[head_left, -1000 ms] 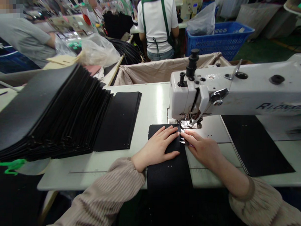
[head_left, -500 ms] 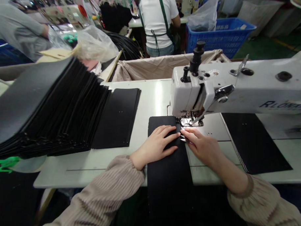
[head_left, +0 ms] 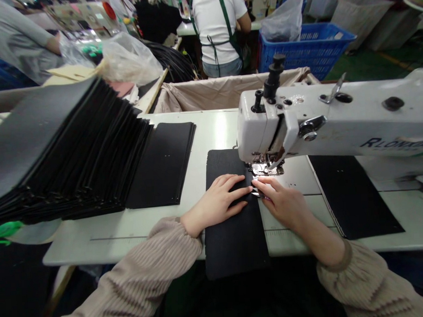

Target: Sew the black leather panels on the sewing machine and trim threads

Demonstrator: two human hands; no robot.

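Note:
A long black panel [head_left: 235, 231] lies on the sewing table [head_left: 217, 135] and runs under the presser foot [head_left: 265, 169] of a white sewing machine [head_left: 335, 122]. My left hand [head_left: 218, 202] lies flat on the panel with fingers stretched out, pressing it down. My right hand [head_left: 284, 204] rests at the panel's right edge just in front of the foot, fingers curled, with a small metal tool [head_left: 256, 193] peeking out between both hands. The panel's near end hangs over the table's front edge.
A tall fanned stack of black panels [head_left: 65, 149] fills the left side, with a flatter pile [head_left: 163, 162] beside it. Another black panel [head_left: 351, 195] lies right of the machine. A cloth-lined bin [head_left: 216, 91], a blue crate [head_left: 308, 46] and two other people stand behind.
The black panel has fed away from me under the presser foot; its far end now lies further behind the needle and less hangs over the front edge. Both hands followed it.

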